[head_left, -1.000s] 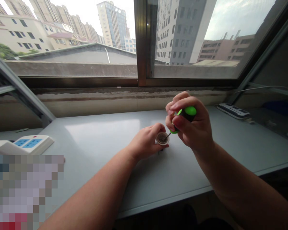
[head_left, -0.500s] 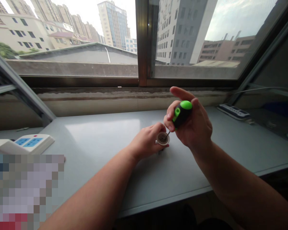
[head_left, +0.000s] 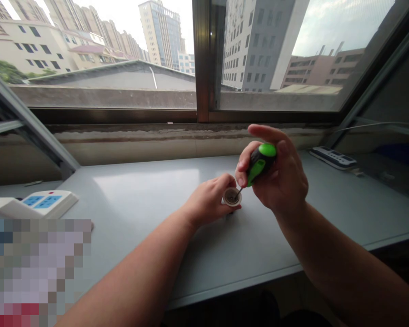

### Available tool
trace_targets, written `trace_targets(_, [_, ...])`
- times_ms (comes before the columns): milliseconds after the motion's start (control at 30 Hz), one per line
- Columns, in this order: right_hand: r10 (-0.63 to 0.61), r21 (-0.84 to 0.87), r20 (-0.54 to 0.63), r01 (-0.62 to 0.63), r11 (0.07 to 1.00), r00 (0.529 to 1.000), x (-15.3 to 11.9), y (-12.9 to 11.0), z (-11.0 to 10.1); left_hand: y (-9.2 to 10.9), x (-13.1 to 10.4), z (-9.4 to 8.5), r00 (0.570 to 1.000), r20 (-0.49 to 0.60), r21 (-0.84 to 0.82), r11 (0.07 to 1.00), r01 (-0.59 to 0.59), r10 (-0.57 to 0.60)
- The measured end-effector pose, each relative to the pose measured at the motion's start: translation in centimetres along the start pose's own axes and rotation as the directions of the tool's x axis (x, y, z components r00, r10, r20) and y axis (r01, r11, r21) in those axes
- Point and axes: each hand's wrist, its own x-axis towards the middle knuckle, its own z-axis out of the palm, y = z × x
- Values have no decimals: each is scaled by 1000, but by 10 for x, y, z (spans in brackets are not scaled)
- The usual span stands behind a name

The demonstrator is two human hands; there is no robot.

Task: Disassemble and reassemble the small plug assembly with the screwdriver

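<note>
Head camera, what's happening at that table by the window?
A person is working with both bare hands over the table. The left hand holds a small round white piece, its open side facing the camera. The right hand has a grip on a green and black screwdriver, its shaft slanting down into that opening; whether the tip sits on a screw is too small to tell. A white power strip lies off to the left.

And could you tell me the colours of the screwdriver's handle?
Black and bright green, clearest in the head view.
</note>
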Motion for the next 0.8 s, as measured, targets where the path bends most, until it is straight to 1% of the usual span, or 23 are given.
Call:
trace_targets(67, [-35, 26, -39, 36, 999, 999, 0, 0, 1, 1, 0, 0, 1000, 1, -11, 1000, 2, -2])
trace_targets(200, [-133, 4, -20, 133, 991, 991, 1, 4, 0, 2, 0, -1, 1000, 3, -19, 1000, -8, 8])
trace_targets(267, [-116, -21, 8, 116, 993, 993, 1, 2, -1, 2, 0, -1, 1000, 2, 0, 1000, -2, 2])
trace_targets(367, [-8, -11, 52, 9, 1000, 999, 0, -4, 1, 1, 1, 0, 1000, 8, 22, 1000, 10, -10])
trace_targets(400, [5, 8, 54, -5, 1000, 999, -1, -6, 2, 1, 1, 0, 1000, 13, 22, 1000, 12, -12])
trace_targets(433, [1, 27, 46, -2, 1000, 999, -1, -7, 3, 0, 1, 1, 1000, 14, 18, 1000, 12, -13])
trace_targets(533, [-61, 39, 16, 61, 997, 998, -2, -7, 3, 0, 1, 1, 1000, 8, 6, 1000, 15, -15])
trace_targets(633, [-105, -24, 20, 105, 994, 994, -2, -2, 2, -1, 1, 2, 1000, 8, -23, 1000, 10, -10])
trace_targets(700, [-103, -56, 27, 104, 993, 994, -1, 0, 3, -1, 1, 2, 1000, 7, -27, 1000, 10, -9])
trace_targets(767, [-103, -65, -8, 103, 993, 995, -1, -1, 5, 0, 1, 2, 1000, 1, -15, 1000, 21, -21])
trace_targets(800, [-118, -65, -50, 114, 991, 992, -1, -4, 7, 1, 1, 1, 1000, 0, -14, 999, 32, -32])
